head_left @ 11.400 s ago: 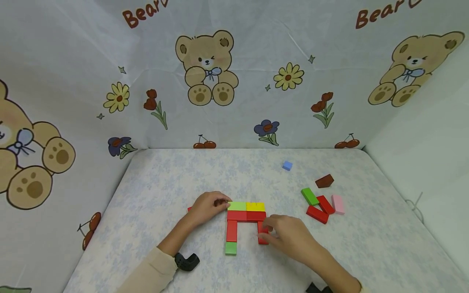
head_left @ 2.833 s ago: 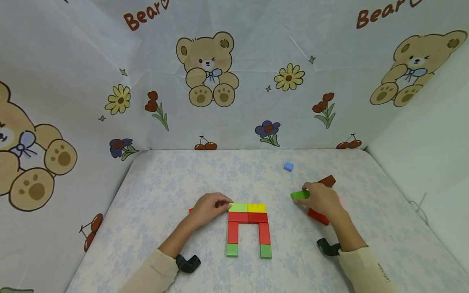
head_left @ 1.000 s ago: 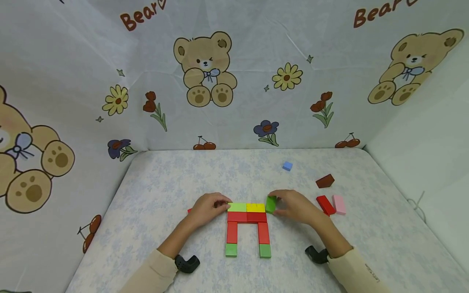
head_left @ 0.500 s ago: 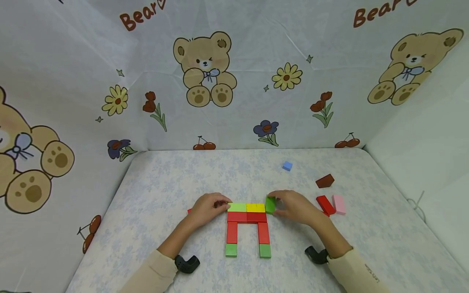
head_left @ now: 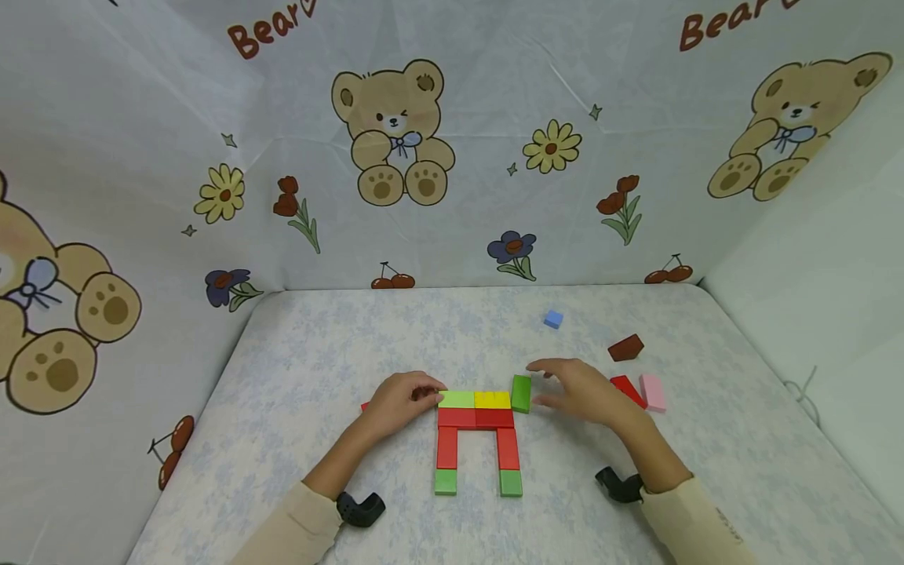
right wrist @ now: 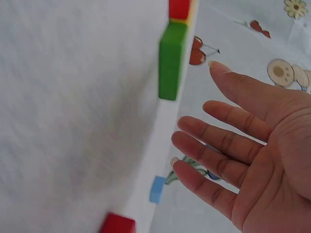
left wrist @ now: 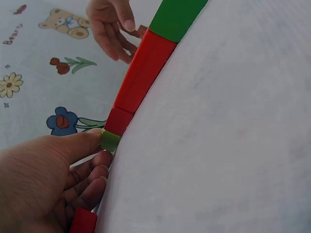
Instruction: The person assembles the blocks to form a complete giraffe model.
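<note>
On the table lies a flat arch of blocks: light green (head_left: 457, 400) and yellow (head_left: 492, 400) on top, red blocks (head_left: 457, 418) below, two red legs (head_left: 447, 448) with green feet (head_left: 446, 482). My left hand (head_left: 399, 402) pinches the left end of the light green block with thumb and index finger. A longer green block (head_left: 521, 393) stands at the yellow block's right end, reaching past its far edge. My right hand (head_left: 581, 390), fingers spread and holding nothing, hovers just right of that green block. In the right wrist view its palm (right wrist: 272, 160) faces the camera.
To the right lie a brown block (head_left: 625, 348), a pink block (head_left: 653, 392) and a red block (head_left: 628, 390), partly covered by the right hand. Farther back is a small blue block (head_left: 554, 319). Another red block (left wrist: 83, 221) sits beside the left hand.
A green foot has appeared under the right leg. The right hand carried the longer green block from the right-hand group to the yellow block, then released it and drew back right. Left hand still.
</note>
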Action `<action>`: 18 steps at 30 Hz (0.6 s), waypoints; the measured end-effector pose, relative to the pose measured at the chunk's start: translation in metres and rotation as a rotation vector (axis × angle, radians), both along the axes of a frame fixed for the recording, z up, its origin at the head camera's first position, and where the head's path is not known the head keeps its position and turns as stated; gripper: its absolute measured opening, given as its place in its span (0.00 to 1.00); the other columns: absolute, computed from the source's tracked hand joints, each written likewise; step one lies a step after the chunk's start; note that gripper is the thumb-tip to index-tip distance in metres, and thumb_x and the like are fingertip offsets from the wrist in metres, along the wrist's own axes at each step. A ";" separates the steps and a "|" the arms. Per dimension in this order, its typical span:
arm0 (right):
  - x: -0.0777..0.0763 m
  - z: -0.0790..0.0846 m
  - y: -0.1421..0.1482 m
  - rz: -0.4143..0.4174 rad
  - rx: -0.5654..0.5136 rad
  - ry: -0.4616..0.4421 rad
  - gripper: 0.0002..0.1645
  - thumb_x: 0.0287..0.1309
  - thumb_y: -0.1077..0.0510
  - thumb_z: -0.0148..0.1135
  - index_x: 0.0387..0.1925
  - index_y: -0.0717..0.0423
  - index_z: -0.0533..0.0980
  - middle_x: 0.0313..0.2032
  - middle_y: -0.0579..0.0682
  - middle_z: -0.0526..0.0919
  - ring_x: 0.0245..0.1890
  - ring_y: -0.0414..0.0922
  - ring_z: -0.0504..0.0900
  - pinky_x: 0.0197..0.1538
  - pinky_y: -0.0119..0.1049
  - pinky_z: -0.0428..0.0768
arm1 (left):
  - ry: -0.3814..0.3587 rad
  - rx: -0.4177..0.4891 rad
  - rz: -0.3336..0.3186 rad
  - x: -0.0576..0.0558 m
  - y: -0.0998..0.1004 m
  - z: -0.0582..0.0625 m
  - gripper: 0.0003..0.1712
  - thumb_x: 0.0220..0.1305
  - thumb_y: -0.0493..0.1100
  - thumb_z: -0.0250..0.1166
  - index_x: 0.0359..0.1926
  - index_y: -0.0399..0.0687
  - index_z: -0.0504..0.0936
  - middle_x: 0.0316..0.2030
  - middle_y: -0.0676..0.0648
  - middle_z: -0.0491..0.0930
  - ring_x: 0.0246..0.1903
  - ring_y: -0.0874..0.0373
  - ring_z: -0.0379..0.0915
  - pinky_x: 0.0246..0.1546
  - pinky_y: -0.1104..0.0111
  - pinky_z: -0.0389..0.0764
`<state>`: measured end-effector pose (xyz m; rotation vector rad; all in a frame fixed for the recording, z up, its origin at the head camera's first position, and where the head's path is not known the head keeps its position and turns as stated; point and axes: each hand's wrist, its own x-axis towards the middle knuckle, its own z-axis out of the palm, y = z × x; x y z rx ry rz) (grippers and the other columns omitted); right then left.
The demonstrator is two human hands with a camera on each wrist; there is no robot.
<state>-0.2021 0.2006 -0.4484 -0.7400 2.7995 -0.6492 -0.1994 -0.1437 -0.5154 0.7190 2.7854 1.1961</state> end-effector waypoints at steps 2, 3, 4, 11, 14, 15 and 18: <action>-0.003 0.004 0.009 -0.011 -0.023 -0.001 0.31 0.60 0.53 0.73 0.63 0.57 0.77 0.54 0.53 0.84 0.52 0.53 0.82 0.53 0.51 0.81 | 0.001 -0.001 0.001 0.000 0.000 0.001 0.08 0.68 0.47 0.69 0.46 0.57 0.89 0.31 0.64 0.79 0.30 0.67 0.72 0.34 0.70 0.75; -0.004 0.007 0.014 -0.013 -0.037 0.001 0.31 0.61 0.53 0.73 0.63 0.58 0.77 0.54 0.54 0.84 0.52 0.54 0.82 0.53 0.52 0.81 | 0.000 -0.003 0.001 0.000 0.000 0.001 0.08 0.68 0.47 0.69 0.46 0.57 0.90 0.31 0.64 0.79 0.30 0.67 0.72 0.34 0.70 0.75; -0.006 0.009 0.020 -0.019 -0.049 0.002 0.31 0.61 0.52 0.72 0.63 0.58 0.77 0.54 0.55 0.84 0.52 0.54 0.82 0.53 0.53 0.81 | -0.002 -0.002 0.001 0.001 0.000 0.001 0.08 0.68 0.47 0.69 0.46 0.57 0.90 0.31 0.64 0.79 0.30 0.67 0.72 0.34 0.69 0.75; -0.012 0.019 0.058 -0.038 -0.109 0.034 0.27 0.61 0.55 0.73 0.59 0.61 0.79 0.48 0.57 0.86 0.48 0.55 0.83 0.51 0.54 0.82 | -0.008 -0.003 -0.002 0.000 0.000 0.001 0.08 0.68 0.48 0.69 0.46 0.58 0.90 0.31 0.64 0.79 0.30 0.66 0.72 0.34 0.70 0.75; -0.013 0.022 0.072 -0.039 -0.093 0.014 0.26 0.59 0.55 0.74 0.56 0.63 0.80 0.44 0.54 0.86 0.43 0.50 0.83 0.48 0.48 0.83 | -0.004 -0.009 -0.001 -0.001 -0.001 -0.001 0.09 0.68 0.48 0.70 0.46 0.58 0.90 0.31 0.64 0.79 0.30 0.67 0.72 0.34 0.70 0.75; -0.013 0.022 0.075 -0.044 -0.080 -0.005 0.25 0.58 0.55 0.74 0.54 0.64 0.80 0.42 0.53 0.86 0.42 0.49 0.83 0.46 0.46 0.83 | -0.004 -0.010 0.000 -0.001 -0.001 -0.002 0.08 0.68 0.48 0.70 0.46 0.58 0.90 0.31 0.64 0.79 0.30 0.67 0.72 0.34 0.70 0.75; -0.013 0.024 0.083 -0.064 -0.044 -0.112 0.24 0.57 0.55 0.76 0.50 0.65 0.81 0.37 0.49 0.85 0.38 0.45 0.81 0.42 0.41 0.83 | -0.006 -0.009 0.000 -0.001 -0.001 -0.003 0.08 0.67 0.48 0.70 0.46 0.58 0.90 0.31 0.64 0.79 0.30 0.67 0.72 0.34 0.70 0.75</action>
